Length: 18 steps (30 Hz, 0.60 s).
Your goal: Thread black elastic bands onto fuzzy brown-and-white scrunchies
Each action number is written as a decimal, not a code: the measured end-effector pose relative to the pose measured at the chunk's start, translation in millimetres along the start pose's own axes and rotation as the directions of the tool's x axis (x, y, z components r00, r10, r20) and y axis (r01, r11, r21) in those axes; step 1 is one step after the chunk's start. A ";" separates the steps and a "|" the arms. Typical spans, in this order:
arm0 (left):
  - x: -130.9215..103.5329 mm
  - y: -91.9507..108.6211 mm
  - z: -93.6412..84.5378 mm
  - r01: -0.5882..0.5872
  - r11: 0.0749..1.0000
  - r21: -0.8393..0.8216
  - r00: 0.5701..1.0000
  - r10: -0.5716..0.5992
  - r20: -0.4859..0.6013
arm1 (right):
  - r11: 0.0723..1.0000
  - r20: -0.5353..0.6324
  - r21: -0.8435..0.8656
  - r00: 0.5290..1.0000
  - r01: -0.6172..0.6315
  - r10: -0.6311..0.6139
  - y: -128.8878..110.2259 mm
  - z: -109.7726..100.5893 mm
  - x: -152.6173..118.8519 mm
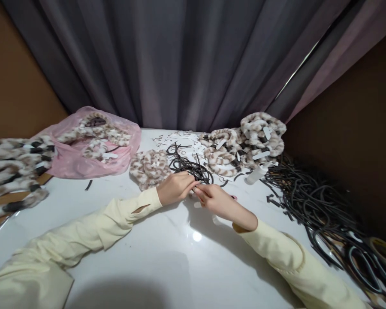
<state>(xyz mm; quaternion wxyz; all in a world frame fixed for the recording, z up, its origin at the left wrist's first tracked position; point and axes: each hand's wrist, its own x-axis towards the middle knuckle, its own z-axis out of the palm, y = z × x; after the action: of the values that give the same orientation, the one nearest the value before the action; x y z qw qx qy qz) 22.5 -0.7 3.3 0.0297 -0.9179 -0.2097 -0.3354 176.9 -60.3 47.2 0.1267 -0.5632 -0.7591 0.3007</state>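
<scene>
My left hand and my right hand meet fingertip to fingertip over the white table. Both are closed in a pinch. Whatever sits between the fingers is small and dark, and I cannot make out what it is. Right behind them lies a loose heap of thin black tubes. A coiled bundle of brown-and-white furry cord rests just beyond my left wrist. Partly hidden under my right hand is a small pink item.
At the left, a pink plastic bag holds furry coils, with more furry strips beside it. Tagged furry coils stand back right, near a small clear bottle. A big pile of black tubes and scissors line the right.
</scene>
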 end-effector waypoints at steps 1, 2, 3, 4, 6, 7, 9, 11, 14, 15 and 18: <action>-2.2 -0.6 3.2 0.045 0.999 -0.029 0.999 -0.045 0.024 | 0.997 -0.003 -0.075 1.000 0.016 -0.016 2.1 -0.4 -0.6; -4.4 -1.2 6.7 0.095 0.994 -0.055 0.995 -0.092 0.047 | 0.987 -0.010 -0.159 0.999 0.033 -0.035 4.3 0.0 -1.2; -6.4 -1.8 10.1 0.147 0.986 -0.080 0.988 -0.142 0.069 | 0.968 -0.022 -0.246 0.998 0.055 -0.062 6.6 0.9 -1.4; -8.3 -2.1 13.1 0.193 0.975 -0.106 0.979 -0.184 0.088 | 0.942 -0.040 -0.327 0.994 0.080 -0.098 8.9 2.1 -1.3; -10.7 -2.3 17.1 0.259 0.952 -0.164 0.964 -0.245 0.101 | 0.893 -0.090 -0.431 0.978 0.131 -0.187 13.5 4.4 1.0; -11.2 -2.0 17.8 0.273 0.942 -0.193 0.961 -0.260 0.091 | 0.886 -0.124 -0.439 0.966 0.152 -0.228 15.9 5.4 3.1; -11.3 -1.0 16.9 0.290 0.925 -0.246 0.957 -0.286 0.054 | 0.925 -0.196 -0.337 0.948 0.177 -0.252 20.7 7.1 8.8; -10.6 0.9 14.3 0.316 0.907 -0.279 0.946 -0.323 0.021 | 0.976 -0.254 -0.121 0.945 0.179 -0.205 25.4 8.7 15.1; -9.9 5.0 10.6 0.335 0.893 -0.299 0.934 -0.356 -0.016 | 0.981 -0.279 0.110 0.952 0.159 -0.122 30.1 11.2 22.1; -9.8 6.5 9.8 0.321 0.897 -0.303 0.938 -0.345 -0.028 | 0.979 -0.277 0.144 0.955 0.147 -0.103 30.8 12.0 23.5; -10.3 10.2 8.1 0.222 0.925 -0.309 0.965 -0.253 -0.063 | 0.966 -0.263 0.228 0.963 0.119 -0.056 30.6 13.3 25.1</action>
<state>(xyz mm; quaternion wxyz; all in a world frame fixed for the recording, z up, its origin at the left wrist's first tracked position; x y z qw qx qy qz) 24.4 -12.2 -8.5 -0.1397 -0.8612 -0.2645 -0.4109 185.3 -35.4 14.7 0.3039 -0.5431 -0.7185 0.3105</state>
